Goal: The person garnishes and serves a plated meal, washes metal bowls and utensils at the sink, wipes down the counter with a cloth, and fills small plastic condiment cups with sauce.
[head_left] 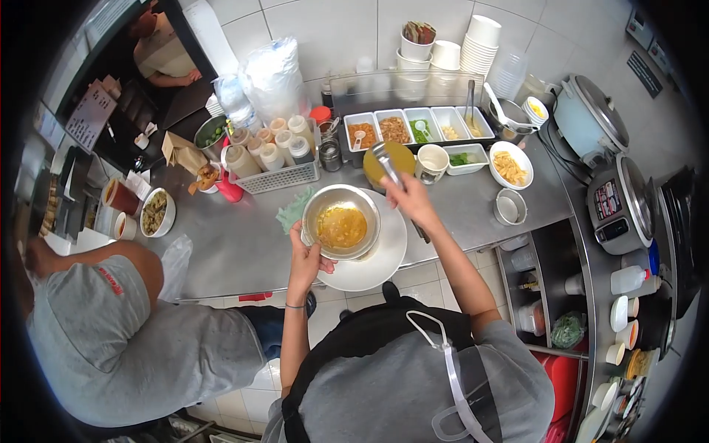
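Observation:
My left hand [309, 255] grips the rim of a round metal bowl [314, 203] with a yellow-brown, partly liquid mixture [342, 226] inside. The bowl is over a large white round plate [388, 255], which it partly covers. Fingers closed, my right hand [410, 201] holds a shiny metal utensil [383, 156] at the right of the bowl. Its head points up and away, in front of a yellow-brown round container [399, 159]; I cannot tell its exact kind. A crumpled green cloth [292, 213] lies just left of the bowl.
Behind stand a tray of toppings [419, 127], a paper cup [431, 164] and a basket of squeeze bottles [277, 175]. To the right are a white bowl of yellow strips [511, 165], a small metal pot [510, 207] and cookers [624, 196]. A co-worker [133, 332] leans in at left.

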`<action>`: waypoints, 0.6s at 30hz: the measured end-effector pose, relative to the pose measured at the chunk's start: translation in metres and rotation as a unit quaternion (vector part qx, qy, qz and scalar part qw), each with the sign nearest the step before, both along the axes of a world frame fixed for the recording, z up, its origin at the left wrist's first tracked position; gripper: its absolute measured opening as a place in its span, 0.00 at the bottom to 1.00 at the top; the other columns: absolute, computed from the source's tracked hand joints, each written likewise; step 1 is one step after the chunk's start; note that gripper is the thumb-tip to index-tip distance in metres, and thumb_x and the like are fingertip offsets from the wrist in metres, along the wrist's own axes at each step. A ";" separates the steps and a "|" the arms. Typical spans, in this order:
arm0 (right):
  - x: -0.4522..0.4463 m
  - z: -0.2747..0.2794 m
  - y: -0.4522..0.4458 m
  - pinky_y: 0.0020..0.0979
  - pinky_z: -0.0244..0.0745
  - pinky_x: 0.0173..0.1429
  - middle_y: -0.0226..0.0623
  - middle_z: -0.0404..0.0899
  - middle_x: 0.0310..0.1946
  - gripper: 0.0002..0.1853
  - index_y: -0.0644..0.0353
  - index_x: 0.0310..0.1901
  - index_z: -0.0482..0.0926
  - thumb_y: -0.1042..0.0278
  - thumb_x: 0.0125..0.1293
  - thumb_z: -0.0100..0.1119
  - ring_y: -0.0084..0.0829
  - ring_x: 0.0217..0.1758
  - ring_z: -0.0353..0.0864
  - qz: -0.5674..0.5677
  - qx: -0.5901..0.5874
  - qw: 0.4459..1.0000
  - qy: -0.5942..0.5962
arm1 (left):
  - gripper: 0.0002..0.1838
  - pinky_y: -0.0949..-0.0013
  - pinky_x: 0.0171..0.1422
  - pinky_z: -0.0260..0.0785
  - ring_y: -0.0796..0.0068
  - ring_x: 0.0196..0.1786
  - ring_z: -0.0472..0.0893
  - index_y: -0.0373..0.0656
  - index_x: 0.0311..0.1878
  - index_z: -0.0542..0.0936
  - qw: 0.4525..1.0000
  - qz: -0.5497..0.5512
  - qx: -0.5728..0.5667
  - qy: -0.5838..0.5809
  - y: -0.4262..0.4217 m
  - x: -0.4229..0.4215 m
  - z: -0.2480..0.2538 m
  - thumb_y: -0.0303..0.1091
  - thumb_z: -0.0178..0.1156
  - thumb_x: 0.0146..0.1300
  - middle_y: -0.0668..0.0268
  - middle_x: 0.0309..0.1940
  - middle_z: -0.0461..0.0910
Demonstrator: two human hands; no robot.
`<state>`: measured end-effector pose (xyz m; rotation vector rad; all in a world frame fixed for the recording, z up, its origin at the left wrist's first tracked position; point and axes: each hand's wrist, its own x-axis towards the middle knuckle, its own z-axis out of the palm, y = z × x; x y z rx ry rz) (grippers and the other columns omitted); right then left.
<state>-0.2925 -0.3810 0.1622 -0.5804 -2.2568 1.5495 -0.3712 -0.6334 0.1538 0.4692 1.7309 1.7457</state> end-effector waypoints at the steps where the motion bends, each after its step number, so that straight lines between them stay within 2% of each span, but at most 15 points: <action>1: 0.002 0.013 0.002 0.22 0.68 0.24 0.31 0.75 0.20 0.18 0.65 0.38 0.73 0.55 0.61 0.55 0.20 0.20 0.73 -0.024 -0.037 0.999 0.018 | 0.24 0.77 0.17 0.71 0.74 0.16 0.76 0.45 0.60 0.42 1.000 0.004 0.001 0.004 -0.003 -0.002 -0.003 0.23 0.38 0.64 0.54 0.22 0.75; 2: 0.004 0.023 0.002 0.19 0.67 0.25 0.29 0.73 0.22 0.17 0.64 0.44 0.72 0.56 0.66 0.50 0.17 0.23 0.73 -0.048 -0.074 0.995 0.037 | 0.25 0.77 0.17 0.71 0.73 0.15 0.76 0.45 0.60 0.43 1.000 0.008 0.002 0.008 -0.005 -0.003 -0.005 0.23 0.39 0.64 0.53 0.22 0.76; 3: 0.005 0.030 0.000 0.19 0.67 0.25 0.29 0.73 0.22 0.17 0.64 0.44 0.72 0.56 0.66 0.50 0.17 0.23 0.73 -0.046 -0.075 0.995 0.036 | 0.25 0.77 0.17 0.71 0.73 0.15 0.76 0.45 0.60 0.43 1.000 0.010 0.001 0.007 -0.006 -0.003 -0.003 0.23 0.39 0.64 0.53 0.22 0.76; 5: 0.008 0.042 -0.003 0.20 0.70 0.35 0.31 0.74 0.29 0.16 0.62 0.51 0.68 0.59 0.68 0.47 0.18 0.32 0.74 -0.028 -0.106 0.986 0.126 | 0.24 0.76 0.18 0.72 0.73 0.16 0.76 0.43 0.60 0.42 0.999 0.010 -0.018 0.026 -0.009 -0.003 0.001 0.22 0.37 0.64 0.55 0.21 0.75; 6: 0.010 0.050 -0.008 0.20 0.70 0.35 0.31 0.74 0.29 0.16 0.62 0.51 0.68 0.59 0.68 0.47 0.18 0.32 0.74 -0.028 -0.107 0.986 0.126 | 0.24 0.76 0.18 0.72 0.73 0.16 0.76 0.43 0.60 0.42 0.999 0.010 -0.019 0.026 -0.010 -0.003 0.002 0.22 0.37 0.64 0.55 0.21 0.75; 8: 0.011 0.061 -0.020 0.22 0.69 0.45 0.30 0.74 0.34 0.16 0.62 0.52 0.66 0.62 0.68 0.48 0.19 0.39 0.73 0.056 -0.128 0.965 0.222 | 0.24 0.76 0.18 0.72 0.73 0.16 0.76 0.42 0.60 0.43 0.999 0.021 -0.010 0.035 -0.012 -0.004 0.001 0.22 0.37 0.64 0.55 0.21 0.75; 9: 0.008 0.060 -0.021 0.25 0.68 0.50 0.29 0.74 0.37 0.16 0.63 0.51 0.68 0.67 0.65 0.53 0.21 0.43 0.74 0.061 -0.091 0.958 0.266 | 0.24 0.76 0.18 0.72 0.73 0.16 0.76 0.42 0.60 0.43 0.999 0.021 -0.011 0.034 -0.013 -0.004 0.002 0.22 0.37 0.64 0.55 0.21 0.75; 12: 0.014 0.073 -0.028 0.26 0.68 0.53 0.31 0.76 0.40 0.17 0.64 0.50 0.69 0.73 0.60 0.58 0.22 0.46 0.74 0.068 -0.080 0.953 0.285 | 0.23 0.76 0.18 0.71 0.74 0.16 0.76 0.42 0.60 0.43 0.998 0.029 -0.016 0.044 -0.016 -0.007 0.002 0.22 0.37 0.64 0.55 0.20 0.75; 13: 0.018 0.079 -0.029 0.25 0.66 0.53 0.35 0.77 0.43 0.19 0.64 0.47 0.72 0.74 0.54 0.64 0.24 0.46 0.75 0.058 -0.068 0.957 0.274 | 0.23 0.76 0.18 0.71 0.74 0.16 0.76 0.42 0.60 0.43 0.998 0.031 -0.017 0.051 -0.017 -0.008 0.001 0.22 0.37 0.64 0.56 0.20 0.75; 14: 0.018 0.078 -0.030 0.25 0.66 0.53 0.35 0.77 0.43 0.19 0.64 0.47 0.72 0.74 0.54 0.64 0.24 0.46 0.75 0.060 -0.069 0.957 0.274 | 0.24 0.76 0.18 0.71 0.74 0.16 0.75 0.42 0.60 0.43 0.998 0.034 -0.018 0.059 -0.018 -0.010 0.000 0.22 0.37 0.64 0.56 0.20 0.75; 16: 0.018 0.072 -0.032 0.28 0.69 0.54 0.37 0.78 0.42 0.19 0.64 0.48 0.72 0.77 0.54 0.64 0.27 0.48 0.77 0.063 -0.190 0.932 0.302 | 0.24 0.76 0.18 0.71 0.74 0.16 0.75 0.42 0.60 0.43 0.997 0.035 -0.020 0.063 -0.019 -0.011 0.002 0.22 0.37 0.64 0.56 0.20 0.75; 18: 0.012 0.058 -0.032 0.30 0.72 0.54 0.40 0.78 0.43 0.19 0.65 0.48 0.72 0.79 0.53 0.63 0.28 0.49 0.77 0.062 -0.201 0.930 0.300 | 0.24 0.76 0.18 0.71 0.74 0.16 0.75 0.42 0.61 0.43 0.997 0.035 -0.022 0.068 -0.020 -0.013 0.003 0.22 0.37 0.64 0.57 0.20 0.75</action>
